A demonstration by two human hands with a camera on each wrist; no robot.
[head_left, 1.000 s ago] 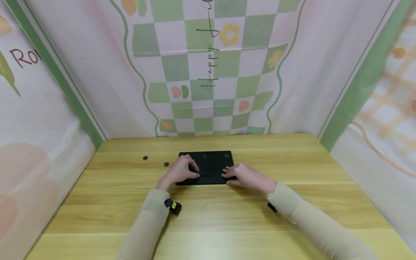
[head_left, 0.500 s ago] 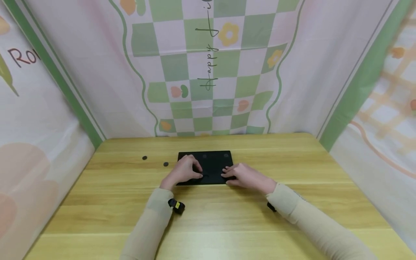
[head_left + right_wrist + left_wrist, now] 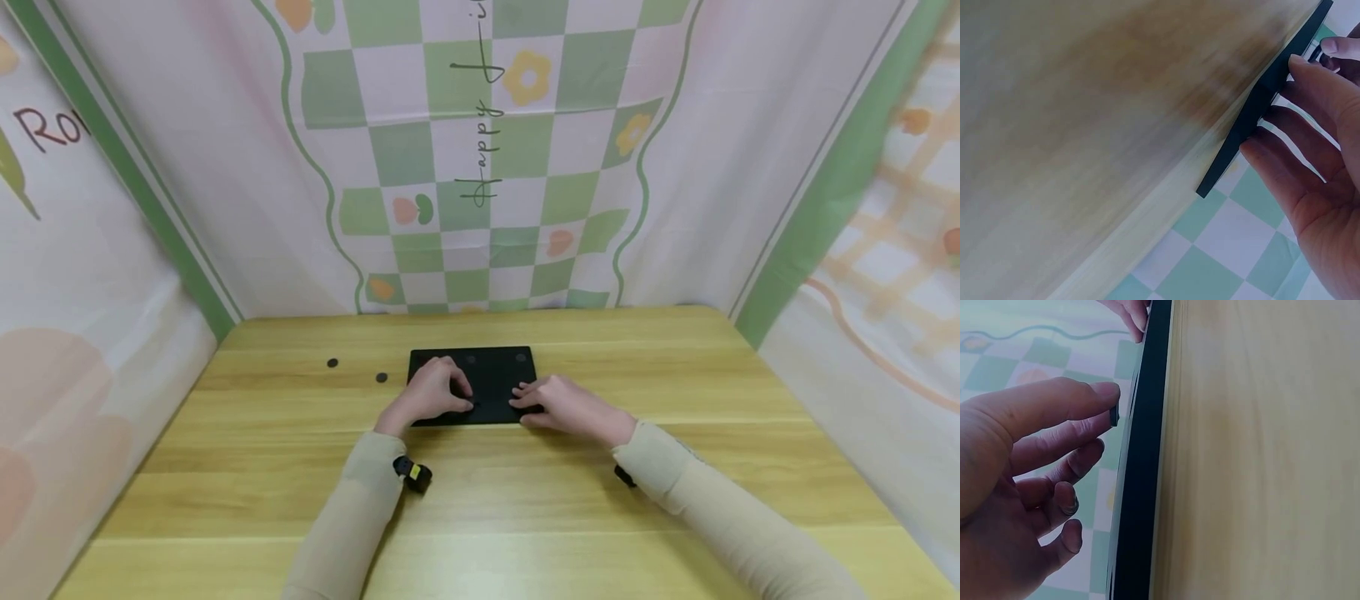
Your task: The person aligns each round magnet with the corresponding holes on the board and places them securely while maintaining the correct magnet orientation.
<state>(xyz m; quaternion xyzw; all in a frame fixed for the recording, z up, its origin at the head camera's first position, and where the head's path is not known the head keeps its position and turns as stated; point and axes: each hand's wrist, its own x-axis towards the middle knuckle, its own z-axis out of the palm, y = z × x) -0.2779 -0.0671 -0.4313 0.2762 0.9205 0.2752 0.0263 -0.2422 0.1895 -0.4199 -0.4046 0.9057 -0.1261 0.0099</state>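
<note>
A flat black rectangular board (image 3: 497, 382) lies on the table. Over its front left part, my left hand (image 3: 433, 390) pinches a small black disc (image 3: 1114, 416) between thumb and index finger. In the left wrist view the disc stands on edge, just off the board's surface, and the other fingers curl loosely. My right hand (image 3: 568, 408) rests at the board's right side, fingertips touching its top and edge. Two dark round spots (image 3: 521, 357) show along the board's back edge; whether they are discs or recesses I cannot tell. The left hand hides the board's left part.
Two loose dark discs lie on the wooden table (image 3: 510, 517) left of the board, one nearer (image 3: 382, 377) and one farther left (image 3: 333, 362). A patterned curtain (image 3: 525, 192) hangs behind the table, with more cloth along both sides.
The left hand has shifted a little to the right over the board, still pinching the disc. The right hand stays in place at the board's right side.
</note>
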